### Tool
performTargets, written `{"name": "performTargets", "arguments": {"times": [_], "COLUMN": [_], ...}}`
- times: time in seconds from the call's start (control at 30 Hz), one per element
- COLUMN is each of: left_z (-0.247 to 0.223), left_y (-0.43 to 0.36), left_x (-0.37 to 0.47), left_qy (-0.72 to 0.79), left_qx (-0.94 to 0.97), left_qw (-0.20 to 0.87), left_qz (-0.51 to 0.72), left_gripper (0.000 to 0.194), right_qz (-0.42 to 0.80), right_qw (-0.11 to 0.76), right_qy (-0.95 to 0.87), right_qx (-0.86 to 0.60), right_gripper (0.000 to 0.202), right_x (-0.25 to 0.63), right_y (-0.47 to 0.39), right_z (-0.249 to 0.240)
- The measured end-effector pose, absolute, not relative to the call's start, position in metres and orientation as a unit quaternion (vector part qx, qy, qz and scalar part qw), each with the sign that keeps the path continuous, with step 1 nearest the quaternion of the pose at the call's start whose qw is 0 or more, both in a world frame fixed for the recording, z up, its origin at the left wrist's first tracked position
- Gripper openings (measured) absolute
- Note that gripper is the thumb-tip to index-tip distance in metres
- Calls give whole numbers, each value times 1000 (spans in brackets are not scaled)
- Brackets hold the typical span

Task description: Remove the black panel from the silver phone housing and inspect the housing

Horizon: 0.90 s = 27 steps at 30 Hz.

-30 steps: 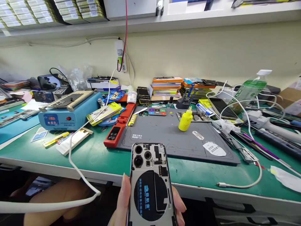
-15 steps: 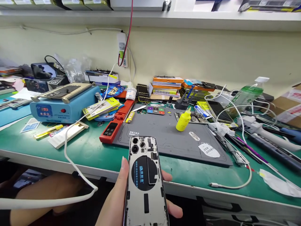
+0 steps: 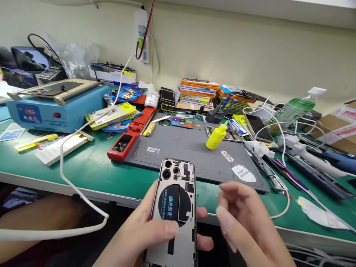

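Clock centred on the phone, as my feed shows it.

- Ten o'clock: blue machine, red button on its front, a dark plate on top; it stands on the green bench.
- Ten o'clock, nearer: white box, lying flat.
- Between ten and eleven: red tool, along the left edge of the mat.
- Nine to seven o'clock: left hand, grip closed around the phone, thumb pressed across its face, fingertips showing past the far edge.
- Centre: one phone, held just off the bench's near edge, lens end toward twelve, inner parts bare. I judge it light, stiff and slim, rather slippery along the rims. Fragile at the lenses and small connectors, so I would take hold by the two long side rails and keep pressure off the black round patch.
- Twelve to two: grey mat, flat on the bench.
- One o'clock: yellow bottle, upright on the mat.
- Two o'clock: razor blade, flat on the mat.
- Three o'clock: right hand, fingers curled, grip part open; I see nothing in it. Near the phone, not touching.
- Two o'clock, far: green bottle, tilted.
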<state>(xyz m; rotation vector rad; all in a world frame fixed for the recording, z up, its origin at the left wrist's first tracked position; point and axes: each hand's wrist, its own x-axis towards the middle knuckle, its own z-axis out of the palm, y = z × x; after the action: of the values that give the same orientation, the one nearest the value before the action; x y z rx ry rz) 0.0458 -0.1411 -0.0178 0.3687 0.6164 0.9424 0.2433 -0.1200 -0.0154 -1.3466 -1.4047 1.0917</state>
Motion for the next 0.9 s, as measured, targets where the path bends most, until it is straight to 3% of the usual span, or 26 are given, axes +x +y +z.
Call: {"name": "performTargets", "arguments": {"times": [0.17,0.37,0.57,0.7,0.9], "left_z": [-20,-35,-45,-53,-58], "left_y": [-137,-134,-134,-135,-132], "left_x": [45,49,46,47,52], "left_qy": [320,408,433,394,353], "left_qx": [196,243,250,229,208], "left_qw": [828,766,753,776,802], "left_qz": [417,434,427,436,436], "left_gripper": [69,67,71,72,73], "right_qz": [587,642,625,634,656], "right_qw": [365,349,410,385,371], "right_qy": [-539,-515,-448,-406,-399], "right_qx": [-481,-448,-491,-534,-522], "right_gripper": [51,67,62,56,85], "right_x": [238,220,208,206,211], "right_y": [-104,-106,-101,-93,-93], "right_z": [-14,-6,-2,-4,-1]}}
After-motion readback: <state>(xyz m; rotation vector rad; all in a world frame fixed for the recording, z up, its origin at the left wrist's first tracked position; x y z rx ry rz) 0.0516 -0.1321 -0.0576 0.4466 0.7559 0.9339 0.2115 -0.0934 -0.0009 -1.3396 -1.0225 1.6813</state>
